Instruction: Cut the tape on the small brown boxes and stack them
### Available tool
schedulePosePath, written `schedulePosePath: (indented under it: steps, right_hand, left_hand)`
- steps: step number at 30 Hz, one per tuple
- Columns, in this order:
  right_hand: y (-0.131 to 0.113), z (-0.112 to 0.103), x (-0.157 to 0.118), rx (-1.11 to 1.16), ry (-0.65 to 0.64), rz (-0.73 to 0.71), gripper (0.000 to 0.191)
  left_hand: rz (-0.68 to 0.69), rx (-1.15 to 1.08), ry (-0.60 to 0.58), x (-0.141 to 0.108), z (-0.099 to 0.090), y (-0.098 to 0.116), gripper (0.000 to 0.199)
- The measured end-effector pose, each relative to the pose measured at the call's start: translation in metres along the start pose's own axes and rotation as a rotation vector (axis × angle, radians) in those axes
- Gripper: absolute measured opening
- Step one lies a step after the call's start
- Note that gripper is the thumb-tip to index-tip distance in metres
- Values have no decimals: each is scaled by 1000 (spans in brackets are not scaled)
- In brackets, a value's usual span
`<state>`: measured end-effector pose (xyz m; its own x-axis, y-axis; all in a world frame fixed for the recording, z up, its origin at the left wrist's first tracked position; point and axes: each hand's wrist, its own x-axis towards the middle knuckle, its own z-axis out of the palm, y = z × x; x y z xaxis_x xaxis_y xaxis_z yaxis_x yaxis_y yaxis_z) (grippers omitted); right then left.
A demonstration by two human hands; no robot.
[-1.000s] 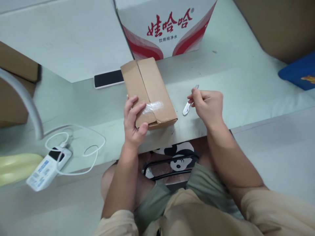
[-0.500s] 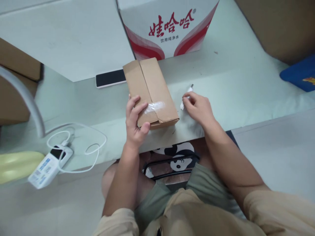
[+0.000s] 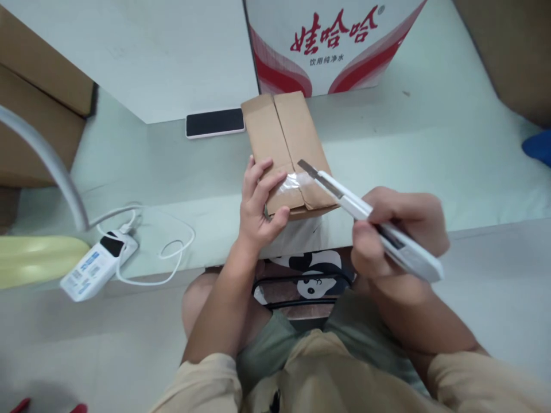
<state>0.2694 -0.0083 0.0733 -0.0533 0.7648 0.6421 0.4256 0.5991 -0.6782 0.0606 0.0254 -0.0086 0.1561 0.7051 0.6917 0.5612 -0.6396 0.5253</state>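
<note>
A brown cardboard box (image 3: 297, 137) lies on the pale green table, its two top flaps meeting at a seam with clear tape (image 3: 293, 182) across the near end. My left hand (image 3: 260, 203) grips the box's near left corner, fingers on top and thumb at the near edge. Raised above the table to the right of the box, my right hand (image 3: 396, 229) is closed round a white utility knife (image 3: 353, 201). The knife's blade is out and points up and left, over the box in this view.
Behind the box stand a white carton with red print (image 3: 336, 51) and a black-screened phone (image 3: 215, 123). At the left are a white device (image 3: 99, 267) with a looped cable, a grey curved arm (image 3: 47, 160) and a yellow object (image 3: 43, 261). A blue object (image 3: 538, 150) is at the right.
My right hand has lifted the white knife off the table and brought it up towards the camera, blade now showing. My left hand still holds the box. The view has shifted slightly.
</note>
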Motion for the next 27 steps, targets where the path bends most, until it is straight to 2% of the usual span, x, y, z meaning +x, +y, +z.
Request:
schedulePosePath:
  steps: [3,6,10,15,18,23,27]
  right_hand:
    - [-13,0,3,-68,-20,-170,13]
    - [-17,0,8,-182,-138,-146,15]
    - [-19,-1,8,-193,-153,-200,17]
    - [-22,0,6,-272,-218,-200,17]
    - [-22,5,3,-292,-190,-191,18]
    - [-21,14,2,-282,-151,-77,27]
    - [-21,19,3,-227,-111,-85,28]
  left_hand:
    - [-10,10,5,-1,1,-1,56]
    - [-11,24,6,-2,2,-3,58]
    - [10,8,17,-1,3,-3,55]
    - [19,1,22,-1,4,-2,53]
    - [-1,13,15,-1,3,-1,54]
    - [-66,48,-10,-2,0,1,56]
    - [-64,55,-2,-1,1,1,58]
